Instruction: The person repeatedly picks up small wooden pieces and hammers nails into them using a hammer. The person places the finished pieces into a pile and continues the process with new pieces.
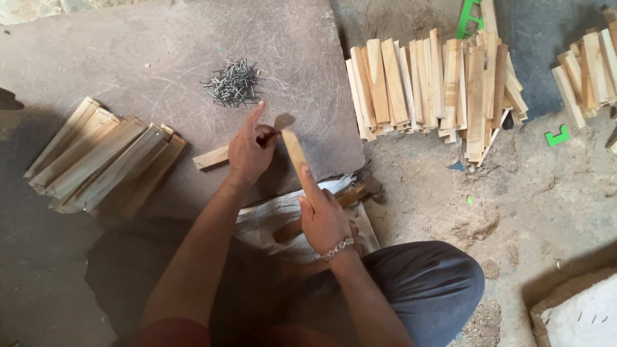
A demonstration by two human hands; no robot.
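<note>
1. The left hand (250,151) rests on a short wooden strip (212,157) lying on a flat grey board (160,58) on the floor; its grip is pinched together with the forefinger sticking up, but whatever sits between the fingertips is too small to make out.
2. Most of that strip is hidden under the left hand; only its left end shows.
3. The right hand (323,218) has its grip clamped on the wooden handle of a hammer (294,151), which slants up toward the left hand. The head is blurred and hard to read.
4. A second hammer (357,193) lies on a crumpled pale sack (283,212) just beside the right hand, partly covered by that hand.
5. A loose heap of dark nails (233,83) lies on the board, near the left hand and above it.
6. A finished-looking bundle of long wood strips (103,157) lies left of the hands, overhanging the board's lower edge.
7. A wide pile of short wood slats (437,83) sits to the upper right, just past the board's right edge; another pile (588,74) is cut off by the frame's right side.
8. Open board surface lies between the nails and the left bundle; bare dusty floor (514,193) lies open right of the knee (427,283).
9. A pale block (578,315) at the lower right corner is cut off.
</note>
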